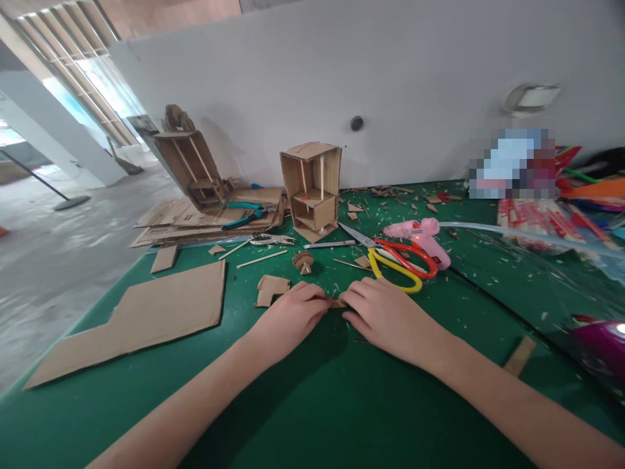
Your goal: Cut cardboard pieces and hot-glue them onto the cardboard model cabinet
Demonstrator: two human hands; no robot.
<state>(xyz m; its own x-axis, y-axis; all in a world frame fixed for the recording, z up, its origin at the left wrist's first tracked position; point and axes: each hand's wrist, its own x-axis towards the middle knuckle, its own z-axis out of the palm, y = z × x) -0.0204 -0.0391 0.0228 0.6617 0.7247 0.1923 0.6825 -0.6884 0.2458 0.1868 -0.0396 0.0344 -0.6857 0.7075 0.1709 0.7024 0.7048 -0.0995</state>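
Observation:
Between my fingertips is a small strip of brown cardboard (338,303), mostly covered by the fingers. My left hand (297,312) is closed on its left end, and my right hand (375,309) pinches the right end. Just beyond my left hand lies a torn cardboard piece (272,289), partly hidden by that hand. A small round cardboard part (303,261) stands a little farther back. Near the right hand are scissors (390,253) with one red and one yellow handle, blades pointing back left.
A cardboard box frame (312,185) with thin sticks stands at the back; a taller one (188,163) is left. Pliers (244,215) rest on stacked cardboard. A pink glue gun (424,236) lies right, its black cord crossing the green table. A large cardboard sheet (166,306) lies left.

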